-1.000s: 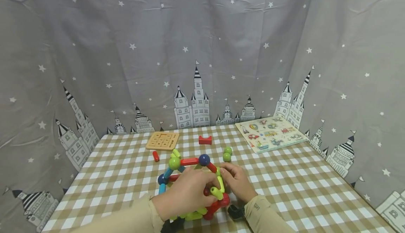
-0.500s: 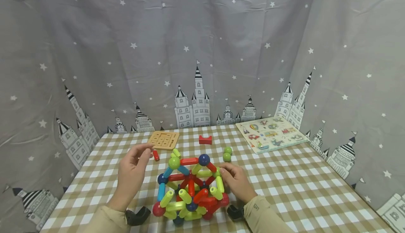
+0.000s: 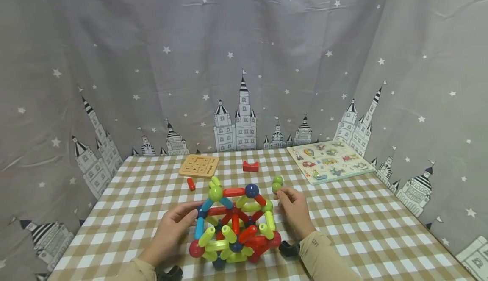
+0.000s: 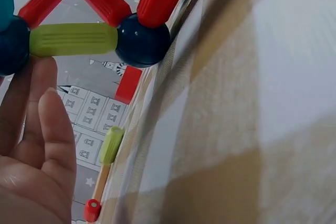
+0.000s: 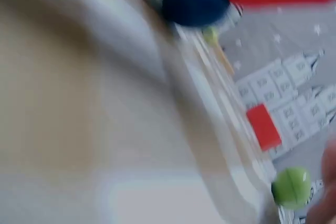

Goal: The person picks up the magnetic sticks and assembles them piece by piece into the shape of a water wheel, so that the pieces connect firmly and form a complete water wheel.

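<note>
In front of me stands an openwork structure of coloured rods [image 3: 235, 221] and balls, apparently a magnetic building set. My left hand [image 3: 173, 230] is at its left side, with thumb and fingertips around a dark blue ball [image 3: 202, 212]. In the left wrist view, this blue ball [image 4: 11, 45] hides some of the fingertips [image 4: 44, 74]. To the right, my right hand [image 3: 295, 211] reaches past the structure, its thumb and index finger right at the nearer of two green balls [image 3: 276, 186]. The right wrist view has a small gap between the fingers [image 5: 326, 182] and a green ball [image 5: 291, 187].
On the checked tablecloth [image 3: 350, 226] lie a red rod [image 3: 191, 184], a red arched block [image 3: 250, 166] and a wooden number puzzle [image 3: 199, 165]. Green rods [image 3: 214, 182] lie behind the structure. A picture puzzle board [image 3: 331, 161] is at the back right, before a grey curtain [image 3: 183, 60].
My left hand came off the structure's middle, swung out left, then returned to the blue ball at its left side. My right hand left the structure's right green ball and moved toward the loose green balls.
</note>
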`<state>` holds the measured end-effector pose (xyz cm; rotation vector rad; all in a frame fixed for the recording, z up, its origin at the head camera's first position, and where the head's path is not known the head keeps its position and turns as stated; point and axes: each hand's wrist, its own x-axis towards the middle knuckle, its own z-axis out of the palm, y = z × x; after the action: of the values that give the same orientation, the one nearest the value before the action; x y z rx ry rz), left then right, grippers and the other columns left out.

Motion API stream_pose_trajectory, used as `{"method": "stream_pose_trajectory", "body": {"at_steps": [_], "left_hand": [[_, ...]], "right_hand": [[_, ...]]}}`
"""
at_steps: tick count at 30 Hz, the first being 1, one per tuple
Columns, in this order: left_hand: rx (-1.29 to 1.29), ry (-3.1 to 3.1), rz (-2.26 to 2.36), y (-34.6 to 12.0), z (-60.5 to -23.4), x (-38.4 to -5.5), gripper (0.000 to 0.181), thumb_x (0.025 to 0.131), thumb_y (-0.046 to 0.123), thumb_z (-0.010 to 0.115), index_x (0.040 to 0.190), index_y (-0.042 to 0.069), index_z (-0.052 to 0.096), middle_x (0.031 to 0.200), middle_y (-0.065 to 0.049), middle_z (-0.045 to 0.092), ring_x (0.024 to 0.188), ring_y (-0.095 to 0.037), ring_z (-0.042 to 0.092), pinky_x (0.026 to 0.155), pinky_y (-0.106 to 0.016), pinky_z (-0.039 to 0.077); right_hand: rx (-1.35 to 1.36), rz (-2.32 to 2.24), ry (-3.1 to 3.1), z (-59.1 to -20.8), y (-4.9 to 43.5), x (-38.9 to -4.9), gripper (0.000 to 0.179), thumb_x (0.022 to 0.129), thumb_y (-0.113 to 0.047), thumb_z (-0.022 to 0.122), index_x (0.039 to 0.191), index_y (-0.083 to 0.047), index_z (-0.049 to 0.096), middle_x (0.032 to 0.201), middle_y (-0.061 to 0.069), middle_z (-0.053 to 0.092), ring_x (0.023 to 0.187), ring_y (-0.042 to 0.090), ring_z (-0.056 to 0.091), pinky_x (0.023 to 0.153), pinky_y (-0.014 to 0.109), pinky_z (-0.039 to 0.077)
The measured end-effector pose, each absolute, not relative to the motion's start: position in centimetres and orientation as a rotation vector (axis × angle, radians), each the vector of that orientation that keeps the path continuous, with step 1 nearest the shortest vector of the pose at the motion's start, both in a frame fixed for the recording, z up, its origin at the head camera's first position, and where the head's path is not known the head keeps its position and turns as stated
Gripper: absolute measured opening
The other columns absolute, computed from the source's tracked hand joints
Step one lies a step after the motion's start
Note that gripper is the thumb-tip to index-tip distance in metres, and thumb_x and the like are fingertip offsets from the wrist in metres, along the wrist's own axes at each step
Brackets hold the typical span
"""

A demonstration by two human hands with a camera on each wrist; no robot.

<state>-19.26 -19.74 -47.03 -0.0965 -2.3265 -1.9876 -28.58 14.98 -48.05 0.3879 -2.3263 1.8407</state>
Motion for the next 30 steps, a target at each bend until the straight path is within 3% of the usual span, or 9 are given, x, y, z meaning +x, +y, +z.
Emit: {"method": "stream_pose_trajectory", "body": {"at_steps": [3,6,14,20,24,27,30], "left_hand": [[-0.092,-2.326,-1.978,-19.4,-47.1,-19.4,0.039,0.104,0.033,0.063,0.134,0.008,0.065,0.134,-0.011,0.066,0.108,-0.014,0.068,0.086,-0.032,0.059],[-0.061,-2.339,-1.962,-19.4,-47.4,-19.5,0.039,0.103,0.035,0.064,0.133,0.011,0.066,0.135,-0.011,0.065,0.109,-0.015,0.068,0.087,-0.032,0.058],[0.026,-2.361,-1.938,-19.5,-47.7,-19.3,0.040,0.102,0.040,0.064,0.132,0.015,0.067,0.134,-0.009,0.066,0.109,-0.018,0.069,0.086,-0.031,0.058],[0.039,-2.351,-1.951,-19.5,-47.4,-19.3,0.038,0.101,0.040,0.065,0.131,0.016,0.068,0.135,-0.008,0.066,0.110,-0.019,0.068,0.087,-0.031,0.058],[0.045,-2.350,-1.956,-19.5,-47.3,-19.3,0.039,0.101,0.040,0.066,0.131,0.016,0.068,0.136,-0.008,0.065,0.111,-0.018,0.067,0.087,-0.031,0.058],[0.031,-2.348,-1.964,-19.4,-47.3,-19.3,0.039,0.101,0.039,0.066,0.132,0.015,0.068,0.136,-0.008,0.065,0.111,-0.018,0.068,0.087,-0.031,0.058],[0.016,-2.349,-1.962,-19.6,-47.3,-19.3,0.040,0.101,0.038,0.066,0.133,0.014,0.067,0.136,-0.009,0.066,0.110,-0.018,0.068,0.088,-0.032,0.058]], "right_hand": [[0.284,1.537,-2.442,-48.3,15.5,-30.9,0.024,0.096,-0.014,0.071,0.118,-0.006,0.073,0.106,0.013,0.068,0.068,0.011,0.057,0.061,0.024,0.047],[0.365,1.263,-2.600,-48.4,15.8,-32.6,0.038,0.090,-0.015,0.077,0.127,-0.010,0.071,0.115,0.012,0.063,0.077,0.013,0.055,0.069,0.028,0.046],[0.452,1.110,-2.728,-49.1,16.2,-33.7,0.035,0.086,-0.017,0.082,0.120,-0.015,0.074,0.103,0.004,0.067,0.088,0.017,0.058,0.078,0.037,0.049],[0.387,1.376,-2.712,-48.9,16.9,-32.9,0.032,0.085,-0.024,0.084,0.116,-0.019,0.073,0.096,0.000,0.068,0.083,0.016,0.061,0.073,0.033,0.050],[0.460,1.699,-2.594,-47.1,17.6,-31.9,0.034,0.089,-0.026,0.081,0.121,-0.016,0.072,0.107,0.006,0.072,0.085,0.018,0.066,0.071,0.034,0.054],[0.625,1.881,-2.461,-44.2,18.3,-30.4,0.035,0.093,-0.021,0.077,0.125,-0.011,0.069,0.114,0.011,0.072,0.088,0.024,0.069,0.071,0.036,0.057],[0.950,1.961,-2.321,-41.0,18.5,-28.1,0.032,0.094,-0.009,0.073,0.125,-0.004,0.067,0.115,0.008,0.071,0.094,0.022,0.070,0.076,0.034,0.059]]}}
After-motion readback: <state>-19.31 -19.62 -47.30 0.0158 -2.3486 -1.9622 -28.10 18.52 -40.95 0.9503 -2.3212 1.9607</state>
